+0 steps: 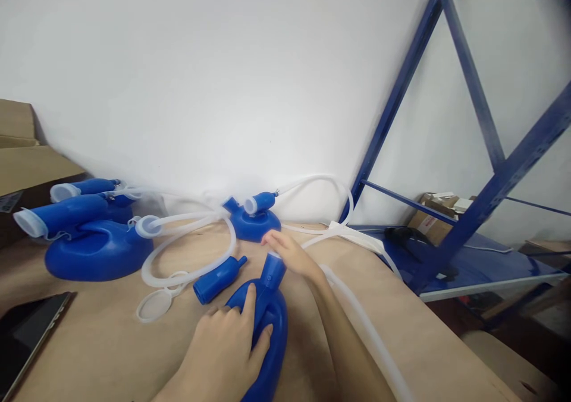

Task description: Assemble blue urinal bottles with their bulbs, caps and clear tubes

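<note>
By the left hand (227,333), the blue bottle (277,330) is grasped on the table (107,348); beside its neck, the grip of the right hand (288,253) cannot be told; left of the bottle, a blue sleeve (217,280) is laid; light, stiff, slippery plastic is presumed, best held by the handle

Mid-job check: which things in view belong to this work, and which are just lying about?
Likely the job: near blue bottle under the left hand; loose blue nozzle; loose white cap; white hose.

Likely just lying about: phone; cardboard box.
</note>
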Tool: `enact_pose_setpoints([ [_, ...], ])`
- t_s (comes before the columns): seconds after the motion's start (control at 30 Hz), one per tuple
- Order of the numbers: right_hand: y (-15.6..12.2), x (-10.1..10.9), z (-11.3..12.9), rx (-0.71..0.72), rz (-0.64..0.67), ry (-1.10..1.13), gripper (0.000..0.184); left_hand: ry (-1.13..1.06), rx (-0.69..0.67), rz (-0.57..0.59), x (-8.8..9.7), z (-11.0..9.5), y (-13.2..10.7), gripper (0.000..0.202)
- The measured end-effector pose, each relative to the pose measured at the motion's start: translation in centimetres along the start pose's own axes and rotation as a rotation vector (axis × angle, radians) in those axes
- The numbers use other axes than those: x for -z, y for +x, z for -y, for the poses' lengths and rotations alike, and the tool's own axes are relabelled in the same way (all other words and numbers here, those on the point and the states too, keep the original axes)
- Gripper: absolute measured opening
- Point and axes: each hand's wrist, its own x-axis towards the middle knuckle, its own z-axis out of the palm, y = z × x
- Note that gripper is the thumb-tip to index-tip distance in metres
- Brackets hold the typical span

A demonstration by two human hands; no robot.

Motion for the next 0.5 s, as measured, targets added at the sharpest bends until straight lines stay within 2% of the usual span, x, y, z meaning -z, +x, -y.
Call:
enact_pose_setpoints([
  [0.2, -0.2, 0.5, -0.3, -0.087, 0.031, 0.187, 0.052, 0.017, -0.035, 0.039, -0.5, 0.2, 0.1, 0.062],
  [0.4, -1.0, 1.3, -0.3, -0.156, 0.015, 0.376, 0.057, 0.086, -0.045, 0.124, 0.4, 1.1, 0.1, 0.069],
  [0.5, -1.0, 1.8, 0.0, -0.157, -0.048, 0.429, 0.059, 0.031, -0.066, 0.111, 0.6, 1.2, 0.0, 0.069],
])
